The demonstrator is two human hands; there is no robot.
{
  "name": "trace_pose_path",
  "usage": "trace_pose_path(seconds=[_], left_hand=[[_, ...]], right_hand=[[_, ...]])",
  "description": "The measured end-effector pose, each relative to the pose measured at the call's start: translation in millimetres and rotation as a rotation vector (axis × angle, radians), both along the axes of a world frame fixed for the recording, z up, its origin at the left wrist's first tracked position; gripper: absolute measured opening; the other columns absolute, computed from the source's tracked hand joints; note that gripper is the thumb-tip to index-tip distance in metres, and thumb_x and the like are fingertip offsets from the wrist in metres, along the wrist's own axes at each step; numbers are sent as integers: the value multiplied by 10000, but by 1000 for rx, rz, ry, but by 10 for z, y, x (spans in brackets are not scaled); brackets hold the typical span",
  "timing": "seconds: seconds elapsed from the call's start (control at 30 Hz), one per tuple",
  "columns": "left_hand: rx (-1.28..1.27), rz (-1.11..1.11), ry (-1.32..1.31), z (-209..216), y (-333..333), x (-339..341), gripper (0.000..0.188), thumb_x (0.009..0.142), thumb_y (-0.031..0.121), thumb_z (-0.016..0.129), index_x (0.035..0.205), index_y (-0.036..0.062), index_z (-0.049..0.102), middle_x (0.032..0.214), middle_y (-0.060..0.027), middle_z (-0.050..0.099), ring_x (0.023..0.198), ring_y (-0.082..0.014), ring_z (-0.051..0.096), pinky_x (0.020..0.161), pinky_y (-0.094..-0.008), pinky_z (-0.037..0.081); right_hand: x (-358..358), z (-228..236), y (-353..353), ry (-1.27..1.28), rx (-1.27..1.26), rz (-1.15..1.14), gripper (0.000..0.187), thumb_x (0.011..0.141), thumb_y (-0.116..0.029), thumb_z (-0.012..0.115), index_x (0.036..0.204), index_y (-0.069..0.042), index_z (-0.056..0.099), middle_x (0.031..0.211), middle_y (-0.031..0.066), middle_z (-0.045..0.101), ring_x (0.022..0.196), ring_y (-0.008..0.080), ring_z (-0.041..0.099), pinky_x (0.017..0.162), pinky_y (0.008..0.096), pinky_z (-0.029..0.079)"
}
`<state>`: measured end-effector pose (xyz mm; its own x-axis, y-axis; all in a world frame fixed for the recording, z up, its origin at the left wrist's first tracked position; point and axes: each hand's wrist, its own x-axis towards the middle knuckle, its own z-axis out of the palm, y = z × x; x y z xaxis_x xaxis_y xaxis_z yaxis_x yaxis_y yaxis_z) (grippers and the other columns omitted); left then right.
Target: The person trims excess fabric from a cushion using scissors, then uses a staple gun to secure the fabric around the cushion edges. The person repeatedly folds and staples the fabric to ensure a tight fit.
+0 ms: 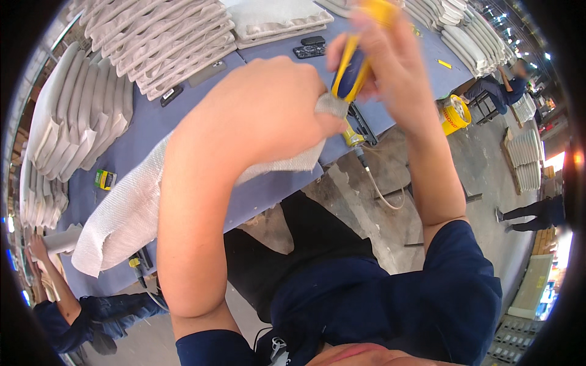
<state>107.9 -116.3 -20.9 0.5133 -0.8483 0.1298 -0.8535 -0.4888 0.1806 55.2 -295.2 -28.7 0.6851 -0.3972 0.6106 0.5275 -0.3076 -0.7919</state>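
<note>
My left hand (274, 100) is closed around the edge of a grey fabric-covered panel (125, 204), which slants across the blue table from beneath my left forearm. My right hand (400, 67), partly smeared by motion, grips a hand tool (350, 73) with a yellow and dark blue handle. The tool's lower end is against or just above the grey fabric beside my left fingers; its working tip cannot be made out. Just beyond the panel's right end lies a yellow and black air stapler (355, 133) with a hose attached.
Stacks of grey panels (159, 43) line the table's far side, with more at left (79, 116). Phones (310, 49) and a small yellow-green box (105, 179) lie on the table. A yellow bucket (455, 116) stands at right. A co-worker (67, 305) works at lower left.
</note>
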Motion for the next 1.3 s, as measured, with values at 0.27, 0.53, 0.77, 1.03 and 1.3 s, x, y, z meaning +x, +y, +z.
trace_pose_path(seconds=[0.27,0.53,0.77,1.03,1.3], left_hand=[[14,3,53,67,6,-26,540,953,495,693,1022,-34,778,1000,-248,744,1039,-438,681,925,-514,541],[-6,75,-8,-22,3,-70,563,904,509,742,1053,-33,782,1007,-248,759,997,-428,712,899,-496,562],[-147,151,-20,-24,2,-67,640,844,555,787,931,-79,762,879,-278,732,876,-458,713,802,-487,567],[-158,40,-102,-50,69,99,684,854,580,772,851,-103,734,793,-300,685,832,-473,689,778,-512,549],[-186,-18,-92,-53,81,172,653,870,586,770,880,-67,758,834,-280,694,843,-451,679,765,-494,533]], right_hand=[[25,51,-108,-211,-45,206,247,1146,-309,497,1238,-80,494,742,60,671,533,68,604,451,218,445],[-114,452,-209,-99,-95,219,241,1145,-345,495,1278,-144,505,734,69,697,425,56,498,372,202,335],[635,-94,-134,-256,-497,-25,225,1149,-314,486,1269,-124,500,862,71,687,590,95,605,478,218,443],[106,174,-167,-167,-130,518,177,1154,-252,491,1292,-154,439,920,95,677,658,115,640,531,219,474],[-106,-102,-284,-350,298,298,184,1162,-323,458,1217,-148,455,941,98,698,529,80,518,480,205,421]])
